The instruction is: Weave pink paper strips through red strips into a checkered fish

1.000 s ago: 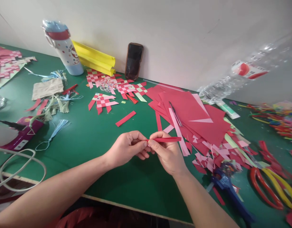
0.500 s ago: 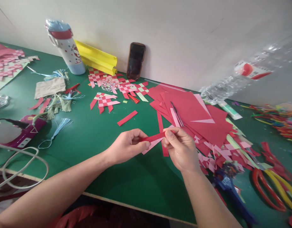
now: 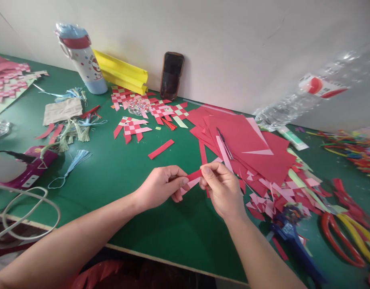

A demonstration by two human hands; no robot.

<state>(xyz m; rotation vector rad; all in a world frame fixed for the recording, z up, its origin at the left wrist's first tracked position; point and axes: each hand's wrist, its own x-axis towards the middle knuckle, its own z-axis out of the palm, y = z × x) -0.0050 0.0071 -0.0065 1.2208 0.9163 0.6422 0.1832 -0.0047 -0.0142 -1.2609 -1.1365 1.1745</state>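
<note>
Both of my hands meet above the green table (image 3: pixel 121 168), pinching a short red paper strip (image 3: pixel 193 176) between them. My left hand (image 3: pixel 162 186) grips its left end with curled fingers. My right hand (image 3: pixel 222 190) pinches the right end with thumb and forefinger. A pale pink strip (image 3: pixel 189 184) shows just under the red one, between my hands. To the right lies a stack of red paper sheets (image 3: pixel 248 144) with a pen-like tool (image 3: pixel 224 143) on top.
Woven red-and-pink paper pieces (image 3: pixel 132 128) and a loose red strip (image 3: pixel 161 149) lie ahead. A water bottle (image 3: pixel 81 58), yellow folded paper (image 3: pixel 121 74) and a phone (image 3: pixel 171 75) stand at the wall. Scissors (image 3: pixel 347 241), paper scraps (image 3: pixel 281 196) and a clear plastic bottle (image 3: pixel 308 100) are on the right.
The red strip was long and stretched out between my hands; now it is folded short. My right hand has moved in toward my left.
</note>
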